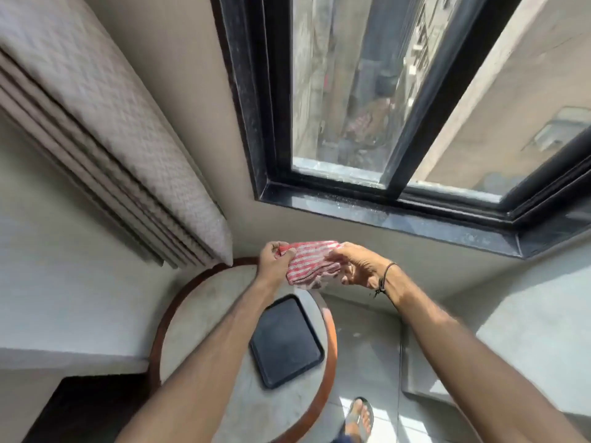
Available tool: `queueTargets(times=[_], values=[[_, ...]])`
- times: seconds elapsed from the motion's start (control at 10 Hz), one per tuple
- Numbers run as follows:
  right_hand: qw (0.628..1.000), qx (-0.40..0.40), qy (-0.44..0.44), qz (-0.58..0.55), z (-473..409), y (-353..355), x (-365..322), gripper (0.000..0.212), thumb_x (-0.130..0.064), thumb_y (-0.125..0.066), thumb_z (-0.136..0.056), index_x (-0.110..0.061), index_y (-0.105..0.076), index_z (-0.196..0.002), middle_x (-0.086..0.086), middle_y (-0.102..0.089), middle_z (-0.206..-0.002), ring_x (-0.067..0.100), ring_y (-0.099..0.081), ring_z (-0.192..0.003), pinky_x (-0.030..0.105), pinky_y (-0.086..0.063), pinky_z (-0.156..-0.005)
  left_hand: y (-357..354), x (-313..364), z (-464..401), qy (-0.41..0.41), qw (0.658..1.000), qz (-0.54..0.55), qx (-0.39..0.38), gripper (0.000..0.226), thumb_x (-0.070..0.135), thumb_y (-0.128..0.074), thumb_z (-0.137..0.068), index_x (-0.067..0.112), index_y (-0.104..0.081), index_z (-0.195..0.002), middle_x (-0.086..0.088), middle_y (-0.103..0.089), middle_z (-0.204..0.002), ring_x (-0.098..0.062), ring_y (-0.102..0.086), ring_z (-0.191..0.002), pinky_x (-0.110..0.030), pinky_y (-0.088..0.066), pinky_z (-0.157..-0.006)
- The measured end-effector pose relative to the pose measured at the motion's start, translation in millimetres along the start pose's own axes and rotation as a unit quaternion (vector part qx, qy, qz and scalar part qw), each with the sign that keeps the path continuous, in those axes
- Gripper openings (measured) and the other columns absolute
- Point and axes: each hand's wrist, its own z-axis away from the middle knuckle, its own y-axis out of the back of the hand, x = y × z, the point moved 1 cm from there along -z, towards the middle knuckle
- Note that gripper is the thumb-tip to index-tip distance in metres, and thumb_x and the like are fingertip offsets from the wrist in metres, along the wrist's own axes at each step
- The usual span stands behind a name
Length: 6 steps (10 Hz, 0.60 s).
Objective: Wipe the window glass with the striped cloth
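The striped cloth is pinched at both ends, left hand & right hand, held below the sill, above the round surface. Window glass isn't touched yet. Cloth should be folded into a flat pad w/ a firm grip before glass is wiped, probably top down.

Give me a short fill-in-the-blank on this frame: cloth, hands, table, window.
1. The striped cloth is held by ____ hands, the left hand and the right hand.
2. The cloth's stripes are white and ____.
3. The dark tray lies on a ____ table.
4. A dark cord is tied around the person's ____ wrist.

Missing words: both; red; round; right
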Motion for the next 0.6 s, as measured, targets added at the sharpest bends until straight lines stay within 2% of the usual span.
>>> queueTargets(times=[0.1, 0.2, 0.3, 0.4, 0.5, 0.6], values=[[0.996, 0.016, -0.057, 0.074, -42.2, -30.4, 65.0, 0.018, -0.011, -0.078, -0.094, -0.018, -0.062, -0.098, 0.004, -0.066, -0.077, 0.008, -0.058, -0.046, 0.019, -0.038, -0.038, 24.1, -80.6, -16.4, 0.086, 0.996, -0.036, 0.017, 0.014, 0.005, -0.071, -0.095, 0.011, -0.063, -0.105, -0.012, -0.068, -0.105, -0.022, -0.067, -0.089, -0.030, -0.060, -0.075], [0.985, 0.031, -0.109, 0.132, -81.8, -66.7, 147.7, 0.030, -0.011, -0.087, -0.088, -0.016, -0.068, -0.111, 0.001, -0.070, -0.078, 0.005, -0.062, -0.053, 0.021, -0.044, -0.045, 49.5, -177.9, -29.2, 0.170, 0.979, -0.087, 0.066, 0.013, 0.004, -0.076, -0.090, 0.015, -0.069, -0.095, -0.004, -0.071, -0.092, -0.022, -0.069, -0.091, -0.028, -0.059, -0.071], [0.982, 0.052, -0.135, 0.122, -117.7, -87.3, 193.4, 0.037, -0.009, -0.091, -0.085, -0.013, -0.071, -0.116, 0.003, -0.074, -0.088, 0.008, -0.064, -0.064, 0.019, -0.048, -0.048, 55.4, -235.6, -42.6, 0.225, 0.963, -0.109, 0.099, 0.014, 0.005, -0.077, -0.089, 0.013, -0.074, -0.099, -0.007, -0.076, -0.099, -0.027, -0.073, -0.100, -0.035, -0.064, -0.086], [0.976, 0.046, -0.157, 0.143, -153.4, -114.9, 252.3, 0.034, -0.011, -0.091, -0.085, -0.012, -0.072, -0.114, 0.011, -0.077, -0.111, 0.020, -0.071, -0.086, 0.022, -0.058, -0.063, 60.0, -296.1, -54.3, 0.268, 0.943, -0.160, 0.119, 0.017, 0.008, -0.071, -0.091, 0.017, -0.077, -0.104, -0.011, -0.078, -0.119, -0.029, -0.073, -0.114, -0.026, -0.056, -0.093], [0.969, 0.062, -0.165, 0.173, -164.4, -123.7, 271.3, 0.042, -0.014, -0.086, -0.088, -0.011, -0.070, -0.126, 0.013, -0.075, -0.127, 0.029, -0.073, -0.110, 0.038, -0.065, -0.093, 63.9, -316.5, -58.9, 0.276, 0.936, -0.186, 0.110, 0.030, 0.006, -0.061, -0.096, 0.013, -0.075, -0.121, -0.011, -0.074, -0.132, -0.029, -0.068, -0.124, -0.023, -0.048, -0.094], [0.961, 0.122, -0.147, 0.202, -149.7, -113.1, 259.4, 0.049, -0.023, -0.080, -0.091, -0.014, -0.065, -0.137, 0.012, -0.071, -0.140, 0.032, -0.068, -0.129, 0.044, -0.055, -0.114, 72.4, -305.5, -48.4, 0.270, 0.934, -0.227, 0.062, 0.045, 0.005, -0.052, -0.100, 0.007, -0.061, -0.145, -0.015, -0.064, -0.149, -0.030, -0.060, -0.137, -0.031, -0.047, -0.116]])
